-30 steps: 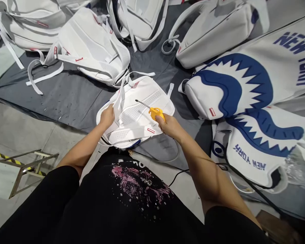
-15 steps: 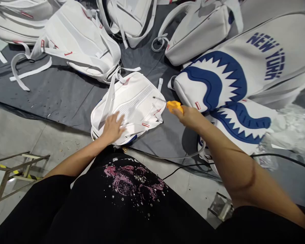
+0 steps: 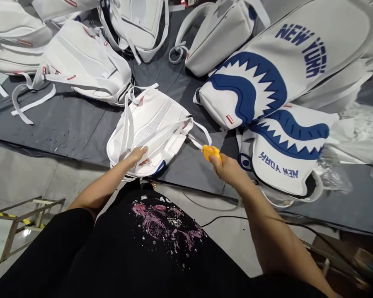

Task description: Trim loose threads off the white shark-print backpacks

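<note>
Clutching a yellow blow gun (image 3: 211, 153) in the right hand (image 3: 230, 169), aimed toward the white backpack (image 3: 153, 109). Gripping a strap (image 3: 163, 135) with the left hand (image 3: 137, 156), prob for steadying. Parked straps-up at the near edge of the table (image 3: 71, 124), likely for easy reach.

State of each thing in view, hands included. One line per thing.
Left hand: closed on a strap.
Right hand: closed around the orange tool.
Orange tool: held, thin nozzle toward the white backpack.
White backpack: lying, strap side up.
Large NEW YORK backpack: lying, shark-mouth print up.
Smaller NEW YORK bag: lettering upside down in view.
Clear plastic: crumpled.
Gray sheet: spread beneath the bags.
</note>
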A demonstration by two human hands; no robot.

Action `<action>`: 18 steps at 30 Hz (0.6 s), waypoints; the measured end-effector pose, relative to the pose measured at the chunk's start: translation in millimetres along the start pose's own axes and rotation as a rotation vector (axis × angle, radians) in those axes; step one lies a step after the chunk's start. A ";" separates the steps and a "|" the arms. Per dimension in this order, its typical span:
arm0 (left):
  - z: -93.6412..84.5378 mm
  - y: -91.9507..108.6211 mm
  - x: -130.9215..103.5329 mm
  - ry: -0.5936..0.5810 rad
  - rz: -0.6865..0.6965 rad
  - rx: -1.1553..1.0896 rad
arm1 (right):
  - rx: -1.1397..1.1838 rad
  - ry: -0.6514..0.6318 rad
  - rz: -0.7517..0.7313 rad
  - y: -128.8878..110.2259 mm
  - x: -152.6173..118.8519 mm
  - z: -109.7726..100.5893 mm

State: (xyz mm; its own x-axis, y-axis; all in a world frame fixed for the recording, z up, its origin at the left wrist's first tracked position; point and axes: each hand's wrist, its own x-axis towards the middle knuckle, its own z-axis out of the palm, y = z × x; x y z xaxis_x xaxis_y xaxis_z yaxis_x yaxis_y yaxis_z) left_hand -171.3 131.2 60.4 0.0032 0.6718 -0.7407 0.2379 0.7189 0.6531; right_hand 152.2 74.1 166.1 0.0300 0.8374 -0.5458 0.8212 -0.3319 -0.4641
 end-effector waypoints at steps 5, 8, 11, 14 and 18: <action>39.2 -13.9 -22.1 0.100 0.302 0.511 | -0.121 0.109 0.007 -3.4 15.0 -2.0; 13.5 -12.8 -26.1 0.116 0.527 0.676 | -0.177 0.134 0.067 1.0 -0.2 21.2; -50.4 -6.0 -16.3 0.287 0.434 0.106 | -0.162 -0.022 0.072 -3.8 -33.9 72.7; -111.2 0.3 6.2 0.265 0.078 -0.300 | -0.130 -0.100 0.115 -23.2 -66.6 130.9; -135.0 1.5 41.3 -0.006 -0.167 -0.403 | -0.166 -0.110 0.232 -58.0 -79.2 187.5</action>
State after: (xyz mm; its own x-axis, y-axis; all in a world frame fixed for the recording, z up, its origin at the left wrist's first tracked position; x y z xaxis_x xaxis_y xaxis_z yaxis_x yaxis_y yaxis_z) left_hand -301.9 184.1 52.1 0.0024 0.5403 -0.8415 -0.1627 0.8305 0.5327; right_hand -4.6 -54.4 105.5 0.1734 0.6923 -0.7005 0.8819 -0.4257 -0.2024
